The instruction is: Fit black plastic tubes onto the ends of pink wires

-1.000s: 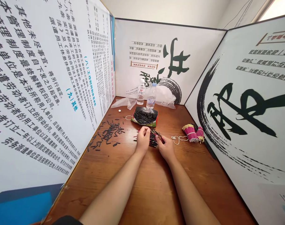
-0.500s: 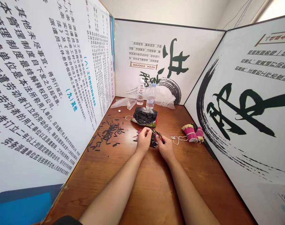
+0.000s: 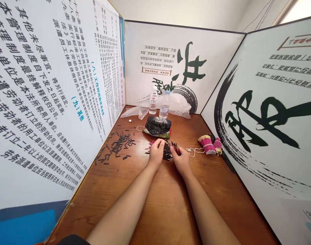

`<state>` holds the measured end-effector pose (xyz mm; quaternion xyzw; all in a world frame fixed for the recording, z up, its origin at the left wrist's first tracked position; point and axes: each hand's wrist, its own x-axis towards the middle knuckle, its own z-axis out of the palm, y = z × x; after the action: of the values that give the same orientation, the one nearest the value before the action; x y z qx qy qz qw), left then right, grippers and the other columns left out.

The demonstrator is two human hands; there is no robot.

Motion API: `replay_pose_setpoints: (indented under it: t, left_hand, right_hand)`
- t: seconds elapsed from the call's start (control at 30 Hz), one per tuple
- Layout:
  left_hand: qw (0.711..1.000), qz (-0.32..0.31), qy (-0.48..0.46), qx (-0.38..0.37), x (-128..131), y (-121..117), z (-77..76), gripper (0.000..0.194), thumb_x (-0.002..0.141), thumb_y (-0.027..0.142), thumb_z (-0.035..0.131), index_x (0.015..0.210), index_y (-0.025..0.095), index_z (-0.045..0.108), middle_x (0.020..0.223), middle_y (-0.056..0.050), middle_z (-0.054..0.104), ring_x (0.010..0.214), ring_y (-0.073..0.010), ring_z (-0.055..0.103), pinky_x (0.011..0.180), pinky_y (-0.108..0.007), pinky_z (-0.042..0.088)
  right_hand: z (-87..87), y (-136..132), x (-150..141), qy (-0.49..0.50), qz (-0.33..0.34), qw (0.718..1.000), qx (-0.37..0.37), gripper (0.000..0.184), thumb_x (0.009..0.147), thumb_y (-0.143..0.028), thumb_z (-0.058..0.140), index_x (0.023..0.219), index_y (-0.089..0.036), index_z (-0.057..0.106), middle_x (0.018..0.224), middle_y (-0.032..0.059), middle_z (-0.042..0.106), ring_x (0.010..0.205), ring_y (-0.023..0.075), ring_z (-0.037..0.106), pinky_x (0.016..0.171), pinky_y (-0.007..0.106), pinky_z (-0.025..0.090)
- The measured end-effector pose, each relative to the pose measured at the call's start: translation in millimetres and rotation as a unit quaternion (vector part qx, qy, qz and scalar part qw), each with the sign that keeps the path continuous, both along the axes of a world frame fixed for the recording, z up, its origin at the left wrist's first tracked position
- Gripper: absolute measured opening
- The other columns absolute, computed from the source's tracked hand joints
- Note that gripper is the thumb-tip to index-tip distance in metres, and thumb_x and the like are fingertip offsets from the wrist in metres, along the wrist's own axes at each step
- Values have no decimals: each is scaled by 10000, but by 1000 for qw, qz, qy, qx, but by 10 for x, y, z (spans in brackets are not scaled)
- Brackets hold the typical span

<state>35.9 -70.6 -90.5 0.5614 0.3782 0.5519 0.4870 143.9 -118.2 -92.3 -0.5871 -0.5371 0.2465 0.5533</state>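
My left hand (image 3: 156, 152) is pinched, with thumb and forefinger together at the tip of a thin piece too small to make out. Close by on the right, my right hand (image 3: 181, 160) is closed round a few thin wires with gold and black ends (image 3: 174, 146), which stick out past its thumb. Under and between both hands lies a pile of magenta wires with black sleeves (image 3: 167, 154), partly covered by the fingers. Behind the hands stands an open box (image 3: 145, 133) full of short black tubes (image 3: 158, 127).
Loose black tubes (image 3: 119, 144) lie scattered on the wooden table (image 3: 165, 211) at left. Banded bundles of magenta wires (image 3: 208, 145) sit at right beside a white loop of string (image 3: 195, 151). Two bottles (image 3: 164, 106) and clear plastic bags (image 3: 182, 107) stand behind, before upright panels (image 3: 135, 51).
The wire ends in my right hand have shifted slightly and fan out more to the right. My left hand stays almost in place, still pinched.
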Motion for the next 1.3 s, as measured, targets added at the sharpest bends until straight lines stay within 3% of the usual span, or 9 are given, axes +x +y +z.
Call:
replay_pose_setpoints:
  t: [0.23,0.6,0.93,1.3]
  left_hand:
    - [1000,-16,-15,-8,-2,5,6,212,836,312,468,685,166,495,662,23,480,645,-110,434,632,-208,373]
    - [999,-29,-24,-18,19,30,-54,214,837,325,466,697,164,486,681,19,470,663,-110,432,639,-213,369]
    - [998,-55,-23,-7,26,27,-62,216,860,327,451,724,160,471,691,23,441,662,-103,405,636,-212,356]
    - [999,-38,-9,3,32,40,-90,201,867,316,448,744,160,476,711,17,467,694,-109,442,667,-218,374]
  right_hand:
    - [-5,13,-9,49,2,999,-1,356,772,-473,575,726,-126,637,667,27,582,628,149,508,586,250,421]
    - [-38,21,12,20,23,1000,-5,342,791,-451,559,668,-134,594,597,-5,512,564,119,441,544,234,379]
    - [-63,36,21,64,7,998,-11,354,767,-472,584,722,-127,648,687,42,612,674,174,536,636,279,442]
    - [-80,43,16,60,25,998,-6,355,787,-452,579,763,-106,652,654,20,568,610,134,477,596,249,412]
